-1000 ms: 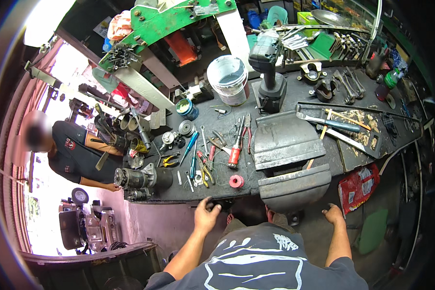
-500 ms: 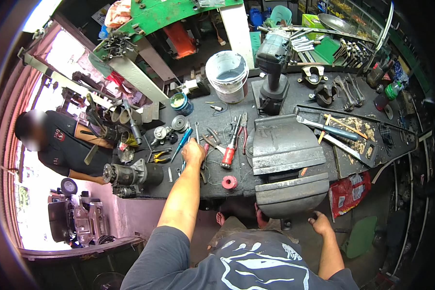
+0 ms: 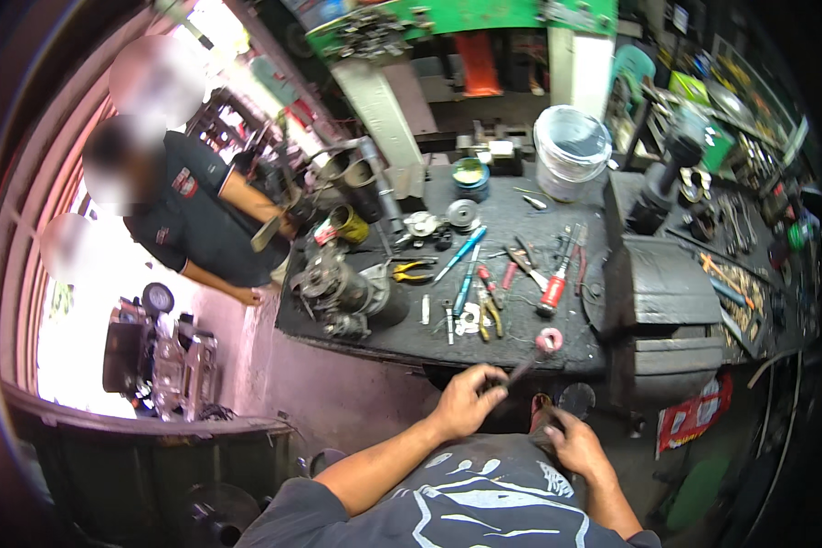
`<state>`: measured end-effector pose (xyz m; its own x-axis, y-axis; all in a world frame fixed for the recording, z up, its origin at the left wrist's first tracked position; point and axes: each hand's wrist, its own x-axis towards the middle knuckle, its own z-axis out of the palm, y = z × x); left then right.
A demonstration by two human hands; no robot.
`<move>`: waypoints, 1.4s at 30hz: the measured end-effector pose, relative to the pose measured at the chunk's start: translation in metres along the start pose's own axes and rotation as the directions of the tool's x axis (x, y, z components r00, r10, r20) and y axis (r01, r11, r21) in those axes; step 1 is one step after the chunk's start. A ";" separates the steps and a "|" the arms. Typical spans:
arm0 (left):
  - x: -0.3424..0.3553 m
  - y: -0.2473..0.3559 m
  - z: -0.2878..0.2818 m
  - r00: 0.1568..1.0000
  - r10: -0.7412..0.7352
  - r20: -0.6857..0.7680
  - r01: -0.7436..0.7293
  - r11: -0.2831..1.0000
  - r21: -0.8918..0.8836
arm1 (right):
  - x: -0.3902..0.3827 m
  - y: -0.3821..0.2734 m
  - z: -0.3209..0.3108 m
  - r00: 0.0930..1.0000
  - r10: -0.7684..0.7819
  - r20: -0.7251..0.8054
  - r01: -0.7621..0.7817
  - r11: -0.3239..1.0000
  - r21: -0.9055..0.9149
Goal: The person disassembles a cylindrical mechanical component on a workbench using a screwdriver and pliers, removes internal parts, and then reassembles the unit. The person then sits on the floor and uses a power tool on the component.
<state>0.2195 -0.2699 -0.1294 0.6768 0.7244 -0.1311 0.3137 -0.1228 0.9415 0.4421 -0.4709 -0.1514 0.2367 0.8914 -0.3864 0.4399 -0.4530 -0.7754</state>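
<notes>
Just below the bench's front edge, my left hand (image 3: 473, 400) is closed on a blurred slim metal tool (image 3: 521, 370), possibly a wrench. My right hand (image 3: 568, 440) is at my waist, lower and to the right, fingers curled; what they hold, if anything, is hidden. On the dark bench lie a pink spool (image 3: 548, 340), red-and-black tool (image 3: 553, 290), blue screwdrivers (image 3: 460, 251) and yellow-handled pliers (image 3: 489, 322). A large grey vise (image 3: 667, 301) stands at the right, a dirty cylindrical motor part (image 3: 352, 297) at the left.
A co-worker (image 3: 178, 205) in a dark shirt stands left of the bench. Behind the tools are a white bucket (image 3: 571, 160) and green-and-white metal frame (image 3: 470, 16). A small vehicle (image 3: 160, 352) stands at lower left, a red bag (image 3: 690, 416) under the bench.
My left hand reached among the bench tools and has pulled back with a slim tool. My right hand moved leftward to my waist. The view has turned left.
</notes>
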 end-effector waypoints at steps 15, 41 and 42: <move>-0.068 -0.053 -0.163 0.671 0.177 -0.720 0.068 0.952 0.297 | 0.130 -0.264 0.053 0.867 -0.346 0.359 0.353 0.934 0.046; 0.021 -0.088 -0.219 0.644 0.454 -0.615 -0.430 0.881 0.200 | 0.174 -0.369 0.112 0.753 0.237 0.614 -0.291 0.957 -0.012; 0.020 -0.089 -0.218 0.658 0.442 -0.609 -0.418 0.888 0.193 | 0.175 -0.369 0.113 0.776 0.243 0.581 -0.294 0.956 -0.007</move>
<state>0.0601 -0.0964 -0.1481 0.1787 0.8357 0.5194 0.1240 -0.5428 0.8307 0.2234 -0.1466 0.0108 -0.2130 0.5900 -0.7788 0.3572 -0.6949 -0.6241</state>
